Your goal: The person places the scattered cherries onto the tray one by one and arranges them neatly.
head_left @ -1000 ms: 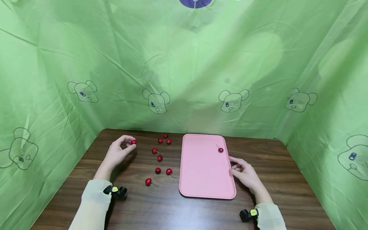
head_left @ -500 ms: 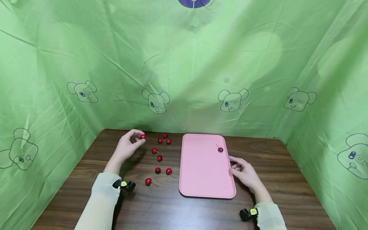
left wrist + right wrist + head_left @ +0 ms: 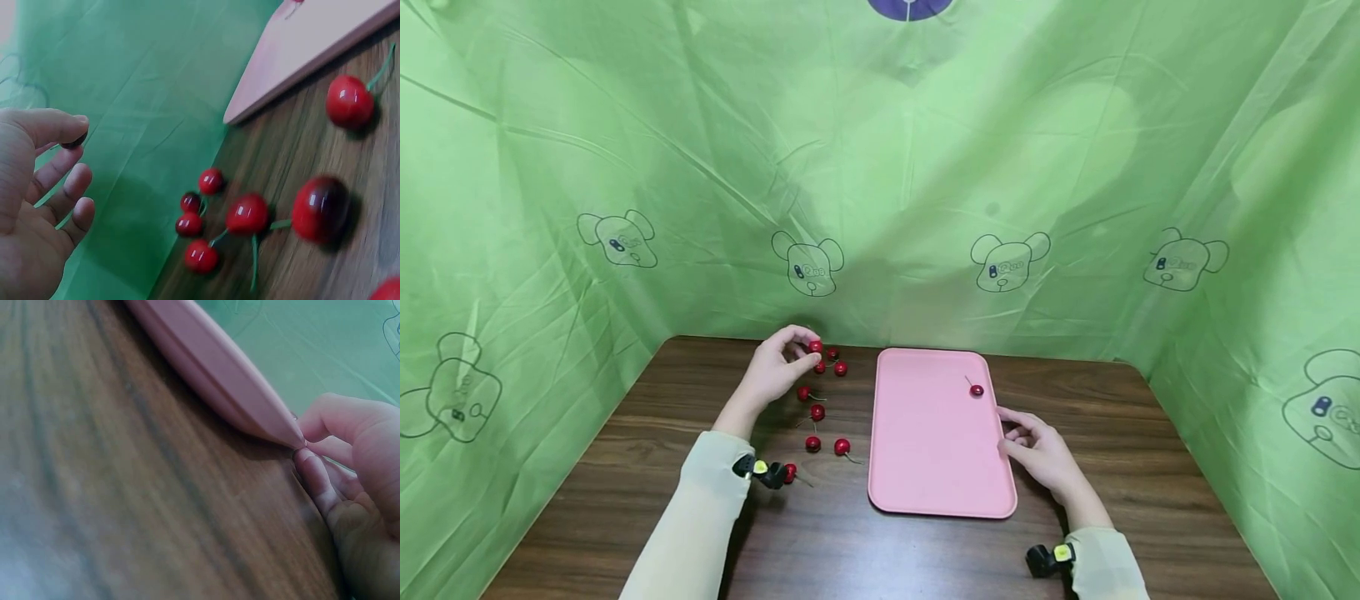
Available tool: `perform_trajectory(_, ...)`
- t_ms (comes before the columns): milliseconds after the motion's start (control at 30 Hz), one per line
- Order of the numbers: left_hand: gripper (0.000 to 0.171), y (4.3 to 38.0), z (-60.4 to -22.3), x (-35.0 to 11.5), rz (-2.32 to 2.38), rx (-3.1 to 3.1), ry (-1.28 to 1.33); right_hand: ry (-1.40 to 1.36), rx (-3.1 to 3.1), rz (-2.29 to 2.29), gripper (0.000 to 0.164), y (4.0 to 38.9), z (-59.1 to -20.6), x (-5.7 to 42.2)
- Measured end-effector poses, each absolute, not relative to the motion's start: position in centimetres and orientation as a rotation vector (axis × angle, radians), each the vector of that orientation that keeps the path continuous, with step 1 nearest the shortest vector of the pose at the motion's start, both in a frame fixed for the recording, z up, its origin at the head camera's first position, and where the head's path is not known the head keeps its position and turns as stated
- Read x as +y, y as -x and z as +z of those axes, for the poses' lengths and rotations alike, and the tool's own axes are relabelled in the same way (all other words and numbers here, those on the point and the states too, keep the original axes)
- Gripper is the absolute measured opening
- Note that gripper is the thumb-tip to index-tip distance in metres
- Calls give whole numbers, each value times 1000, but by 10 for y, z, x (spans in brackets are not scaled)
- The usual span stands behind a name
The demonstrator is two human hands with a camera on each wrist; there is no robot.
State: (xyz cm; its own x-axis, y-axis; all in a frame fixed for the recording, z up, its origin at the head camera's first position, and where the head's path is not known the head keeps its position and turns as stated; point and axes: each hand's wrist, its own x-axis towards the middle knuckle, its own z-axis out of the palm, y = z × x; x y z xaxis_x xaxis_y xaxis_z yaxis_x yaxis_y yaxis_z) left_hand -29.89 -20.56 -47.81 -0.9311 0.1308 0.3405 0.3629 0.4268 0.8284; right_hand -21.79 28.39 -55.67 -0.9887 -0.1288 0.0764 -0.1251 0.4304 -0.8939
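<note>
Over the back left of the table, my left hand [image 3: 772, 369] pinches a red cherry [image 3: 816, 347] between thumb and fingertips. Its dark underside [image 3: 75, 141] shows past the thumb in the left wrist view, the other fingers spread loosely. Just beyond it lie a few cherries [image 3: 841, 368] in a cluster. More cherries [image 3: 817, 412] with green stems are scattered left of the pink tray [image 3: 936, 458]. One dark red cherry [image 3: 976, 390] sits on the tray near its right rim. My right hand [image 3: 1041, 454] holds that rim, with thumb and fingers right at the edge [image 3: 290, 434].
The brown wooden table [image 3: 820, 550] is bounded at the back and sides by a green curtain [image 3: 895, 167] printed with bear heads. A cherry [image 3: 790, 473] lies close beside the left wrist's black camera [image 3: 771, 475].
My left hand has moved right and slightly back with the pinched cherry, reaching the rear cluster. The right hand and the tray have stayed in place.
</note>
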Motion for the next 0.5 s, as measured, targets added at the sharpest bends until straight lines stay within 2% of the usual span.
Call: perform_trajectory(500, 24, 313, -484, -143, -1528, -2504, 533, 207, 2676, -1608, 56, 220, -560, 286)
